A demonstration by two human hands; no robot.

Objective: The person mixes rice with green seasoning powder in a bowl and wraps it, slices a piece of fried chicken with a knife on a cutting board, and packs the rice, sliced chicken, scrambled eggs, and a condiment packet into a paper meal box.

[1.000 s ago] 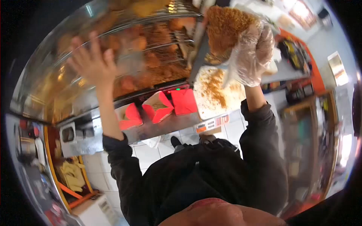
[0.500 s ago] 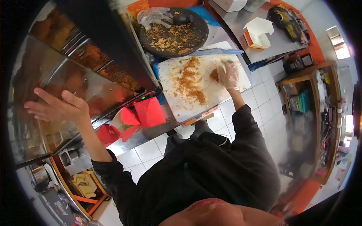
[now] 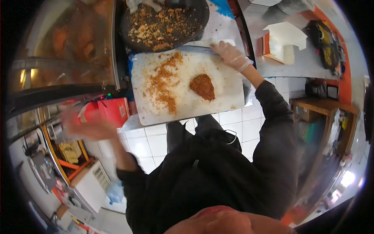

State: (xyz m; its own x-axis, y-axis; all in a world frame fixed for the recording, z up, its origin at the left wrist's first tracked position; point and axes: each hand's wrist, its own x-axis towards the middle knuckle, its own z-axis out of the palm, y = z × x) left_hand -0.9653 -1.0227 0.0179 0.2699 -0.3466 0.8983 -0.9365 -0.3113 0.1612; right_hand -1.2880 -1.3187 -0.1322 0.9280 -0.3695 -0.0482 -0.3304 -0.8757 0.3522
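Note:
My right hand, in a clear plastic glove, is closed on the handle end of a knife, whose blade lies along the far edge of the white cutting board. A brown, crumb-coated fried piece rests on the board, apart from both hands. Loose brown crumbs are scattered over the board's left half. My bare left hand is smeared by motion beside a red takeaway box; its fingers cannot be made out.
Behind the board stands a dark round platter covered with crumbs, a plastic glove on it. A glass-fronted food cabinet borders the left. An open white-and-orange box stands on the right-hand counter, near a wooden shelf unit.
My right hand has let go of the fried piece and moved to the knife. My left hand has swung back from the cabinet towards the red box. The view has shifted.

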